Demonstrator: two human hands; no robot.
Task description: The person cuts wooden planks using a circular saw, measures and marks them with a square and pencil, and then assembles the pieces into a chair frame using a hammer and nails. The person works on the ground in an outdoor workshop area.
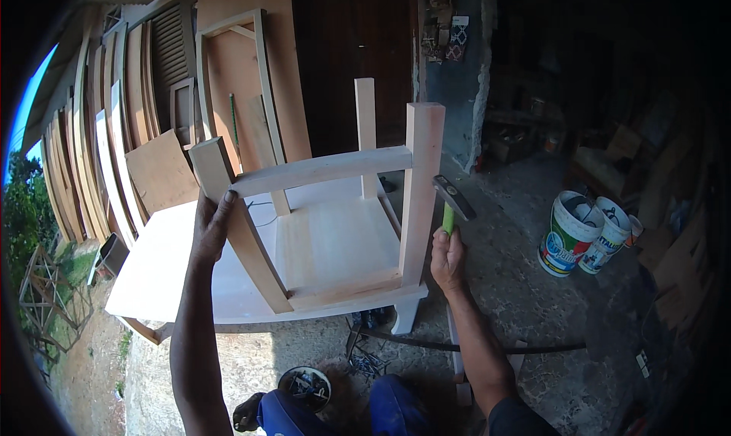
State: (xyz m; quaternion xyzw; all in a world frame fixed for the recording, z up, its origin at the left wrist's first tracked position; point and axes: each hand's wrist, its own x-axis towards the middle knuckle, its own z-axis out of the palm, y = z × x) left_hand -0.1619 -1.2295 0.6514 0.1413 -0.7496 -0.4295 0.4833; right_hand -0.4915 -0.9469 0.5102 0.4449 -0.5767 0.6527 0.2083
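An upturned pale wooden stool [327, 230] lies seat-down on a white board [164, 268], its legs pointing up. My left hand [209, 226] grips the near left leg [228, 207] just below its top. My right hand [447, 257] holds a hammer [453, 200] by its green handle. The dark hammer head sits right beside the near right leg [421, 185], at about the height of the cross rail [320, 171] that joins the two near legs.
Planks and a frame [228, 78] lean against the wall at the left. Two plastic buckets [582, 234] stand on the rough floor at the right. A round tin of nails [304, 386] lies by my knees, and a dark hose [472, 346] runs across the floor.
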